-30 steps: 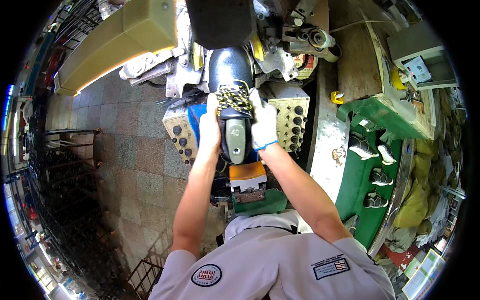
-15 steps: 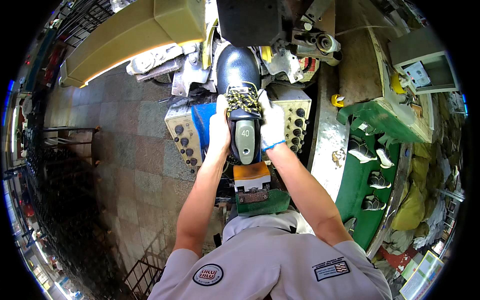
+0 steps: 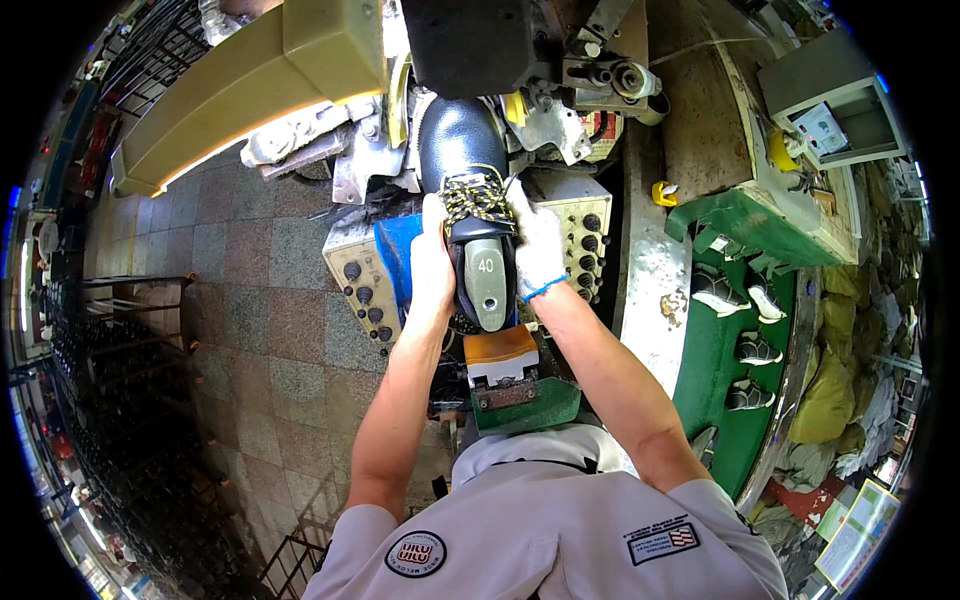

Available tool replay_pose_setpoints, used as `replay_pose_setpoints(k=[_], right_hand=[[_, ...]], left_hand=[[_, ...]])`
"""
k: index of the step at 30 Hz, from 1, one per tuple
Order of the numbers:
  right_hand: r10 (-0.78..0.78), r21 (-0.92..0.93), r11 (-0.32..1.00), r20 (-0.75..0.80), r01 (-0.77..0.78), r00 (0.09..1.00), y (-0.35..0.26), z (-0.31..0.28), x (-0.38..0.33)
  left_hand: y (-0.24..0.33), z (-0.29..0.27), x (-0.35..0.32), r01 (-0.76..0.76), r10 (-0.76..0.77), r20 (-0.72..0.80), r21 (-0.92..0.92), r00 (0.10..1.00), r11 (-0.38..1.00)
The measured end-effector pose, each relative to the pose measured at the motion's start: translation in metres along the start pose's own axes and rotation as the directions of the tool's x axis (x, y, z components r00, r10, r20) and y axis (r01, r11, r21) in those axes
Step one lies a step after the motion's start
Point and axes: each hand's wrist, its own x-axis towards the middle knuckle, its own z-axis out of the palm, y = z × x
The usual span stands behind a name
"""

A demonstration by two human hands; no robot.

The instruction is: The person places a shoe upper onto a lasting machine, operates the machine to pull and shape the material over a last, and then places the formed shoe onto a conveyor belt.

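A black leather shoe (image 3: 460, 140) with yellow-and-black laces (image 3: 477, 200) points away from me, its toe between the metal parts of a machine. A grey-green shoe last (image 3: 486, 265) fills its opening. My left hand (image 3: 432, 265) is closed along the shoe's left side. My right hand (image 3: 538, 245), in a white glove with a blue cuff edge, grips the right side near the laces. The fingers of both hands are partly hidden by the shoe. Just below the heel sits an orange-topped machine pad (image 3: 500, 346).
Knobbed control panels (image 3: 362, 290) flank the shoe. A beige machine arm (image 3: 250, 95) reaches across at upper left, and a dark plate (image 3: 470, 45) hangs above the toe. Several shoes (image 3: 752, 348) stand on a green shelf at right. Dark racks (image 3: 130, 400) are at left.
The whole view has shifted slightly. Both hands keep their hold on the shoe, which stays in the same place in the machine.
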Motion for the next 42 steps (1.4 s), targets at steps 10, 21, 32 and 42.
replay_pose_setpoints(k=[10,21,32,42], right_hand=[[-0.099,-0.076,0.992,0.013,0.100,0.995,0.025,-0.013,0.016],[-0.082,-0.123,0.989,0.006,0.082,0.997,0.012,-0.010,0.007],[-0.282,-0.460,0.860,-0.066,0.222,0.957,0.000,-0.028,-0.002],[0.040,0.132,0.991,-0.160,-0.018,0.986,0.000,-0.240,-0.112]], left_hand=[[-0.019,-0.008,0.017,-0.160,0.163,-0.006,0.158,0.987,0.974],[-0.004,0.003,-0.002,-0.175,0.174,0.032,0.046,0.984,0.984],[-0.007,-0.031,-0.008,-0.073,0.115,-0.120,0.307,0.986,0.949],[-0.196,-0.127,-0.103,0.165,0.073,-0.475,0.439,0.877,0.883]])
